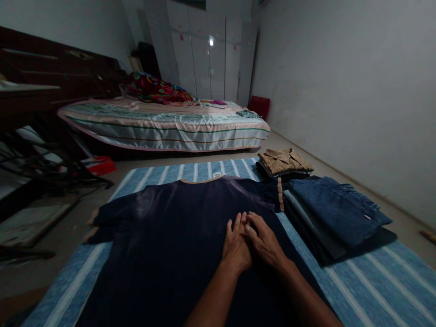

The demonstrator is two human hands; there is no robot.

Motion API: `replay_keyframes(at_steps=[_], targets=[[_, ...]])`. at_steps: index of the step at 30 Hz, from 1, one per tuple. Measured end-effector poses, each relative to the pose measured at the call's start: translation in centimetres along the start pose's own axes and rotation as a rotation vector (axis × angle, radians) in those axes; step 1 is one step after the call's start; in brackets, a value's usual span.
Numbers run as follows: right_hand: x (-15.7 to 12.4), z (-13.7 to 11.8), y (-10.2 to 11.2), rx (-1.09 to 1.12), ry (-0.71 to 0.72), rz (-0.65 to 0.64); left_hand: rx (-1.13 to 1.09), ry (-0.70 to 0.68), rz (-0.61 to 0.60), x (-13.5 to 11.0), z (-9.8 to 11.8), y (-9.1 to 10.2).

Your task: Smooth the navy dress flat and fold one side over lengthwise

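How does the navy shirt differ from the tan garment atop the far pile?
The navy shirt lies spread out; the tan garment is folded compactly. The navy shirt is mostly plain with tan edging; the tan garment is patterned. The navy shirt lies beneath the left hand and right hand; the tan garment is apart from both. Both are clothing.

"Any lettering you can read?"
"None. A white label (217, 175) sits at the dark shirt's (184, 236) twelve o'clock, by the neckline, its dark mark too small to decipher."
"And at three o'clock?"
"A pale tab (367, 217) on the folded denim (334, 204), illegible."
"Wardrobe doors (200, 59), twelve o'clock?"
"Pinkish marks (181, 37), unreadable."
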State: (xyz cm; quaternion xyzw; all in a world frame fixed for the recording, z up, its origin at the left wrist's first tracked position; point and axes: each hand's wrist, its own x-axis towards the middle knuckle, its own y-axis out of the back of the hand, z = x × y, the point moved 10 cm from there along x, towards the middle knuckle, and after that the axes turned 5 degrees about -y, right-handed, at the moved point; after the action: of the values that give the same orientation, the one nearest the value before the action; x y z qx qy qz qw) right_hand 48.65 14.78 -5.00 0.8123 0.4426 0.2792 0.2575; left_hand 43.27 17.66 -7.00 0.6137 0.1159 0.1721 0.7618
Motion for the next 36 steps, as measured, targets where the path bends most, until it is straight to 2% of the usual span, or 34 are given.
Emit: replay_keyframes(at_steps=[5,11,14,17,20,22,26,30,36], targets=[[0.4,2.5,-0.8,-0.152,-0.012,-0.089,-0.038,0.045,0.005,0.1,-0.3,0.0],[0.7,6.0,1.5,-0.186,-0.088,0.036,-0.082,0.070,-0.012,0.0,-0.5,-0.3],[0.9,5.9,2.3,-0.145,-0.121,0.138,-0.083,0.073,0.001,0.0,-0.6,-0.2],[1.3,4.0,2.3,-0.097,-0.084,0.205,-0.078,0.067,0.002,0.0,-0.5,-0.1],[2.6,1.4,0.6,-0.029,0.021,0.109,-0.074,0.042,0.003,0.0,-0.1,0.1],[3.6,0.8,-0.5,-0.044,0.046,0.037,-0.076,0.040,0.016,0.0,0.0,0.3],[5.1,2.7,-0.4,-0.124,0.018,0.049,-0.093,0.072,-0.006,-0.1,-0.3,0.0],[5.4,4.8,0.0,-0.147,0.014,0.071,-0.101,0.072,-0.013,-0.2,-0.5,-0.1],[5.3,5.2,0.0,-0.349,-0.026,0.142,-0.116,0.067,-0.019,-0.4,-0.6,-0.1]])
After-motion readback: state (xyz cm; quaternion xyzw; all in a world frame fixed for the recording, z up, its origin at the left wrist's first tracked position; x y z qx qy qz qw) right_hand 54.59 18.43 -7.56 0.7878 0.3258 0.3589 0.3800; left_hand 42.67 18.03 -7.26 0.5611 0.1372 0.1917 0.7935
